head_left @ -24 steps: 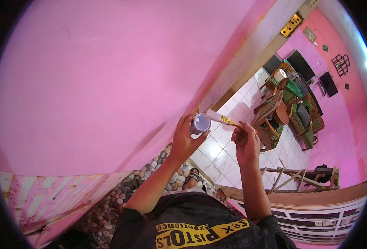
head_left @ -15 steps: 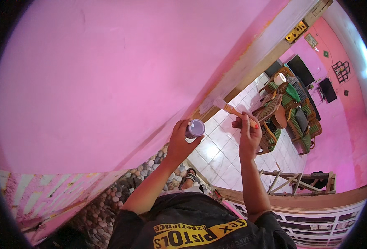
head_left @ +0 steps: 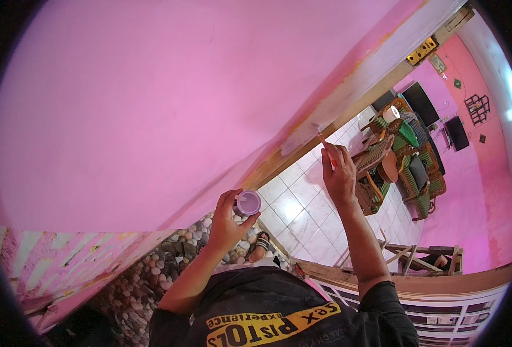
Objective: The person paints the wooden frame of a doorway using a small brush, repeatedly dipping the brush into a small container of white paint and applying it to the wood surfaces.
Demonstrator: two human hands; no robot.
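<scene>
My left hand (head_left: 224,222) holds a small round cup of pale lilac paint (head_left: 249,203), open side up, at lower middle of the head view. Higher and to the right, my right hand (head_left: 341,173) grips an orange-handled paintbrush (head_left: 323,139), its bristle end at a pale painted patch (head_left: 296,140) along the edge of the pink wall (head_left: 152,115). A brown wooden frame strip (head_left: 383,88) runs diagonally beside that edge; whether the bristles touch the patch is hard to tell.
Beyond the opening are white floor tiles (head_left: 290,211), wooden chairs with green striped cushions (head_left: 418,185), wall-mounted screens (head_left: 420,101) and a wooden stand (head_left: 406,260) at lower right. My sandalled foot (head_left: 259,247) is on pebble-patterned flooring (head_left: 169,257), near the wall's rough lower part (head_left: 53,260).
My right hand has risen with the brush, carrying its tip away from the cup to the pale patch at the wall edge. My left hand has moved down and left with the cup.
</scene>
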